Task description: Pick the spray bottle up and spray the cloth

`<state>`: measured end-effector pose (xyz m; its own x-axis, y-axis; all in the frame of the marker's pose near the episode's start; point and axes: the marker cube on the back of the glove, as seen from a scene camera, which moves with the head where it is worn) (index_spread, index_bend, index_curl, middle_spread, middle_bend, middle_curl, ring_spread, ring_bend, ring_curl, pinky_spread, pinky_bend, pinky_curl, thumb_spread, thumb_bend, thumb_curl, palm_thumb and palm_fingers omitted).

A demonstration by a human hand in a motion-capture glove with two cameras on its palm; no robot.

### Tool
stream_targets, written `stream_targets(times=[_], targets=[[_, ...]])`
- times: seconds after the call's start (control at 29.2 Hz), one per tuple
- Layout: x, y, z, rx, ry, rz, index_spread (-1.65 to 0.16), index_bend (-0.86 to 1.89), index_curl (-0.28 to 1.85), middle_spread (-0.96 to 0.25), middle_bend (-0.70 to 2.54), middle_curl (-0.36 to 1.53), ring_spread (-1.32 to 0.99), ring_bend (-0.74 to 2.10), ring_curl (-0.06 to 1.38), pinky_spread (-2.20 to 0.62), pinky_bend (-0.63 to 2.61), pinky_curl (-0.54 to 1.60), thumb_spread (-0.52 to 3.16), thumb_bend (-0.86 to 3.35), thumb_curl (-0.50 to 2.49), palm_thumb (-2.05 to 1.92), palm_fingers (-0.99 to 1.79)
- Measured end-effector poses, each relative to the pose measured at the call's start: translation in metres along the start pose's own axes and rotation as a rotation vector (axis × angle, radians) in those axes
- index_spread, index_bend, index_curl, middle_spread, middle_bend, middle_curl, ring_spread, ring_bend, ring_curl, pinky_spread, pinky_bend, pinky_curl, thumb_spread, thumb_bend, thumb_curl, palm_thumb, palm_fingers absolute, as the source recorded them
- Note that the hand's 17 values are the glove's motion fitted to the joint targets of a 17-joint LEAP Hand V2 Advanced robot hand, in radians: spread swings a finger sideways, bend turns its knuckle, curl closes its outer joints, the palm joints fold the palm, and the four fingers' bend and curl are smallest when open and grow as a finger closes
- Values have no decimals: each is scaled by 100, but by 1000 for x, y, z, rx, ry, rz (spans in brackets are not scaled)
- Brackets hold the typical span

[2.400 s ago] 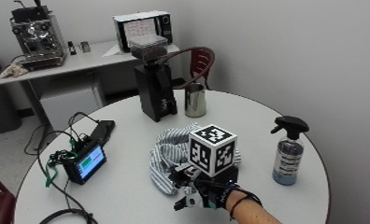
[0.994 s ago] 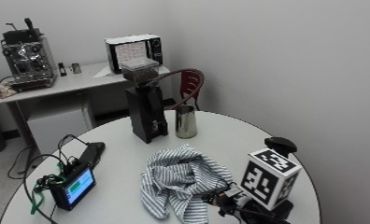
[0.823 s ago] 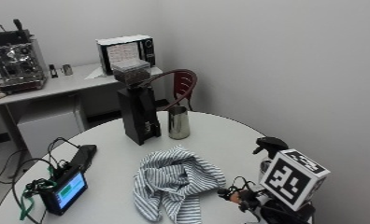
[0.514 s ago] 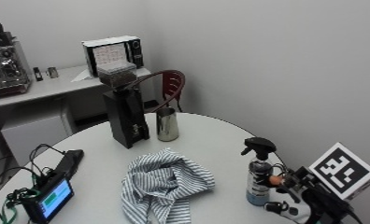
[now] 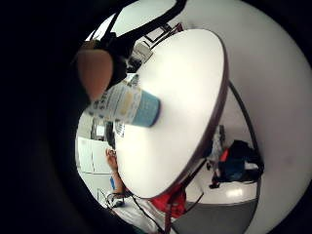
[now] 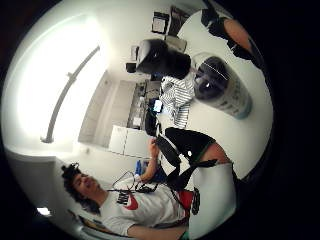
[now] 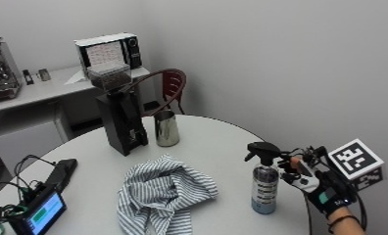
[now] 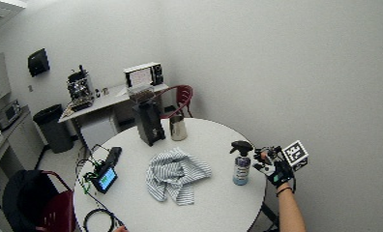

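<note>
Black-gloved right hand (image 7: 314, 183), fingers released and holding nothing, is hovering just beside the clear black-triggered spray bottle (image 7: 264, 179) standing upright near the striped cloth (image 7: 161, 194); advise wrapping the neck below the trigger

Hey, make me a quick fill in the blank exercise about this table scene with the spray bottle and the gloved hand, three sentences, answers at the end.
1. The spray bottle stands ____ on the round table.
2. The crumpled cloth has a ____ pattern.
3. The gloved right hand is beside the bottle, on the side away from the ____.

Missing words: upright; striped; cloth
</note>
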<state>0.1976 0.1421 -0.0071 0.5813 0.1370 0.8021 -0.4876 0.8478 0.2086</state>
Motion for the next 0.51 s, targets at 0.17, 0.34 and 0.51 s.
stream_targets(times=[0.17, 0.34, 0.51], targets=[[3, -27, 31, -109, -107, -74, -36, 12, 23, -7, 27, 38, -4, 35, 35, 15, 32, 35, 97, -2, 29, 59, 74], [5, -37, 56, -181, -198, -138, -36, 11, 22, -7, 27, 38, -5, 34, 35, 16, 31, 35, 94, -2, 30, 61, 74], [4, -45, 56, -160, -248, -196, -35, 6, 21, -9, 28, 39, -7, 40, 36, 15, 33, 36, 92, -2, 31, 65, 83]])
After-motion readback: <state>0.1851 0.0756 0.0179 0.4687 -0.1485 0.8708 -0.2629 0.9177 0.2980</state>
